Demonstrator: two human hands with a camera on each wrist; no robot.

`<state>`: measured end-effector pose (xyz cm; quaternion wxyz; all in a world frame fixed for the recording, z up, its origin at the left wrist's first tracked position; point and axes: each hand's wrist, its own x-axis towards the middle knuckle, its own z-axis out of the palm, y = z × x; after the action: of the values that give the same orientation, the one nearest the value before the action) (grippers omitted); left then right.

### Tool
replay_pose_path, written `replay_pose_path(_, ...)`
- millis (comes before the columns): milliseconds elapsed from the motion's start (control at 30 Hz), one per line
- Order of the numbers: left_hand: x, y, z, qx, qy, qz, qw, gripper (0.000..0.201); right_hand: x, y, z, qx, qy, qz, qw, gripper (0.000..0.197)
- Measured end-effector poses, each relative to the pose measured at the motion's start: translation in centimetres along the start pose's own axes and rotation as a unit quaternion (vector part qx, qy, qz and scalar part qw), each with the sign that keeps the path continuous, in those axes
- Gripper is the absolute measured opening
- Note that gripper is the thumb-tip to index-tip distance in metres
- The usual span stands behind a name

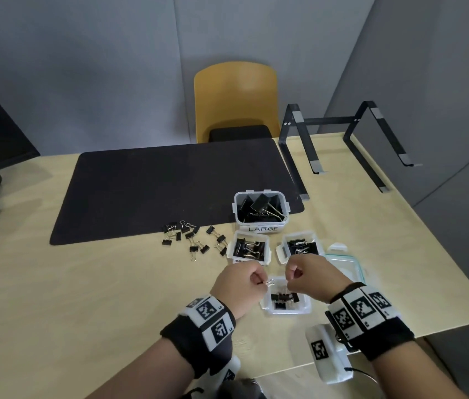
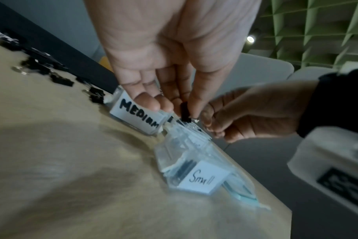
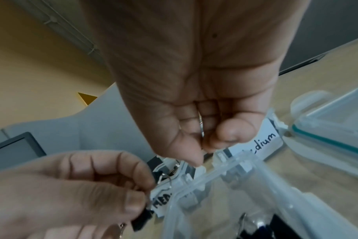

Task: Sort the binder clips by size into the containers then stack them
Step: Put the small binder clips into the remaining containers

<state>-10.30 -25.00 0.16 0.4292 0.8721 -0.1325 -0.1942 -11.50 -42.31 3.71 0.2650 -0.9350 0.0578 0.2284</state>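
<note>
My left hand [image 1: 237,283] has a pinching grip on a small black steel binder clip with silver wire handles [image 1: 269,282], fingers curled round it, just above the clear plastic container labelled "Small" [image 1: 288,310] at the near edge of the pale wooden bench [image 1: 98,298]. My right hand [image 1: 311,276] is curled too, and the right wrist view shows a thin silver wire caught between thumb and fingers; I judge that to be another clip's handle, though its body is hidden. These clips look light, stiff and springy, with smooth painted bodies that could slip, so I'd hold the flat sides of the body, not the loose swinging handles. More small black clips [image 1: 193,239] lie scattered at the edge of the dark mat [image 1: 170,180], unsorted.
</note>
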Motion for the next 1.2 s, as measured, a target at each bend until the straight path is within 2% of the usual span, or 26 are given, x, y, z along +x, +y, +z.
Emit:
replay_pose_path(167, 0.5, 0.0, 1.6, 0.061, -0.038, 0.049, 0.996, 0.015, 0.3, 0.4, -0.7, 0.019, 0.013, -0.004, 1.0, 0.011)
replay_pose_path(233, 0.5, -0.6, 1.5, 0.054, -0.012, 0.059, 0.997, 0.022, 0.5, 0.1, -0.6, 0.022, 0.019, -0.018, 0.999, 0.01)
replay_pose_path(300, 0.5, -1.2, 0.8, 0.053, 0.03, 0.062, 0.996, 0.019, 0.7, -0.6, -0.3, 0.033, 0.029, -0.037, 0.998, 0.01)
replay_pose_path(400, 0.7, -2.8, -0.9, 0.071, 0.09, 0.038, 0.993, 0.01, 1.2, -2.3, 0.4, 0.039, 0.042, -0.07, 0.996, 0.01)
replay_pose_path(500, 1.2, -4.9, -2.9, 0.087, 0.121, -0.005, 0.989, 0.009, 1.9, -4.3, 1.7, 0.05, 0.048, -0.091, 0.993, 0.01)
replay_pose_path(667, 2.6, -7.8, -5.9, 0.122, 0.155, -0.082, 0.977, 0.016, 3.4, -7.1, 4.4, 0.065, 0.048, -0.108, 0.991, 0.015)
replay_pose_path(767, 3.5, -8.7, -7.0, 0.141, 0.146, -0.102, 0.974, 0.022, 4.2, -8.6, 6.0, 0.053, 0.031, -0.101, 0.993, 0.025)
replay_pose_path(900, 4.0, -9.7, -7.7, 0.157, 0.093, -0.092, 0.979, 0.032, 5.7, -10.4, 7.7, 0.04, 0.027, -0.069, 0.996, 0.043)
replay_pose_path(967, 3.9, -10.0, -8.1, 0.163, 0.074, -0.081, 0.981, 0.03, 6.6, -11.2, 8.4, 0.024, 0.02, -0.066, 0.997, 0.047)
replay_pose_path(1067, 3.6, -10.3, -8.7, 0.174, 0.065, -0.073, 0.98, 0.028, 7.9, -12.1, 9.6, -0.013, 0.019, -0.058, 0.998, 0.05)
replay_pose_path(1200, 3.4, -10.8, -9.0, 0.164, 0.061, -0.065, 0.982, 0.024, 9.1, -12.9, 10.4, -0.076, 0.038, -0.038, 0.996, 0.039)
